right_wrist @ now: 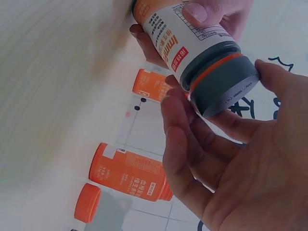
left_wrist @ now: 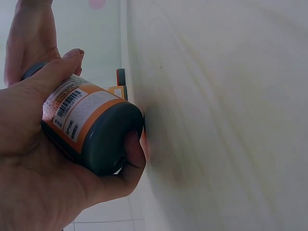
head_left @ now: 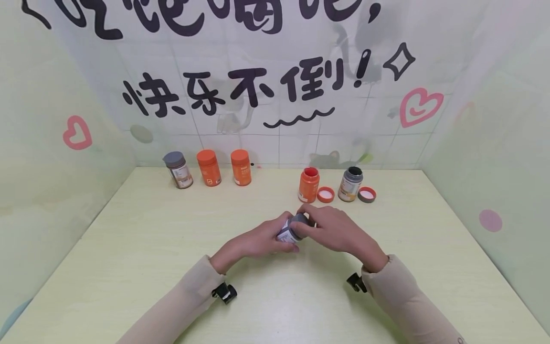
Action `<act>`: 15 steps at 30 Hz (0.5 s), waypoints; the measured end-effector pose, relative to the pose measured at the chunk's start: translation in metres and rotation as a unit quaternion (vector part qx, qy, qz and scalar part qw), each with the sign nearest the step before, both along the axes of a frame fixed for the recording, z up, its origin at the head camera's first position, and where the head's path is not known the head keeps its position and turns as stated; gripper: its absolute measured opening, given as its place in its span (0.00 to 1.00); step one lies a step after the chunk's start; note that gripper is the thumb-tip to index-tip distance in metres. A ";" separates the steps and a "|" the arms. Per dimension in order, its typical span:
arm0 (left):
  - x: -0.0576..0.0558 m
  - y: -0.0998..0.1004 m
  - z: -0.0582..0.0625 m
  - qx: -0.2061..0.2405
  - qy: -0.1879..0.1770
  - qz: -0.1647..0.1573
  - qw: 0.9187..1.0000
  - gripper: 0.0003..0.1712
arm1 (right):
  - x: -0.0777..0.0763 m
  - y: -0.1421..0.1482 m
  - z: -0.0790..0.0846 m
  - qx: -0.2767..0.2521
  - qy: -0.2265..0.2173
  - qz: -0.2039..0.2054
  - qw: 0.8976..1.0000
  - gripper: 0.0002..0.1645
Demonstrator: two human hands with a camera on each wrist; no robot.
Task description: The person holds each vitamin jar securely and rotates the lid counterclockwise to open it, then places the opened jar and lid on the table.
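Observation:
A grey supplement bottle [right_wrist: 166, 36] with a white and orange label is held tilted over the table. My left hand [head_left: 264, 239] grips its body, one finger curled against the base in the left wrist view. On the bottle's neck sits a dark grey cap [right_wrist: 224, 84] with an orange lower edge. My right hand [head_left: 333, 227] holds that cap between thumb and fingers, the thumb at one side of the rim and the fingertips at the other.
Behind the hands stand an open orange bottle [head_left: 309, 186] with its orange cap [head_left: 325, 194] beside it, and an open grey bottle [head_left: 350, 185] with its cap [head_left: 367, 194]. Farther left are a capped grey bottle [head_left: 178, 171] and two capped orange bottles [head_left: 208, 169]. A printed sheet [head_left: 258, 138] hangs behind.

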State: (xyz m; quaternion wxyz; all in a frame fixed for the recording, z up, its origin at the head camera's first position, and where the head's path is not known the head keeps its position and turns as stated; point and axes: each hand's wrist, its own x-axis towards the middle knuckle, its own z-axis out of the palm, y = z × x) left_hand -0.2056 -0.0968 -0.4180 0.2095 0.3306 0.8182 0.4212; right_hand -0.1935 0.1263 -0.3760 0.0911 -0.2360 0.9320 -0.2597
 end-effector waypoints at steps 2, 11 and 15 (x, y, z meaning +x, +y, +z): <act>0.000 0.000 0.000 0.000 0.001 -0.001 1.000 0.28 | 0.000 0.000 0.000 -0.001 -0.001 0.001 1.000 0.21; -0.002 -0.001 -0.002 0.001 0.002 -0.004 1.000 0.28 | 0.000 0.000 0.001 0.003 0.005 0.004 1.000 0.22; -0.002 -0.001 -0.002 0.002 0.003 -0.005 1.000 0.29 | 0.000 0.001 0.000 0.001 -0.001 -0.001 1.000 0.22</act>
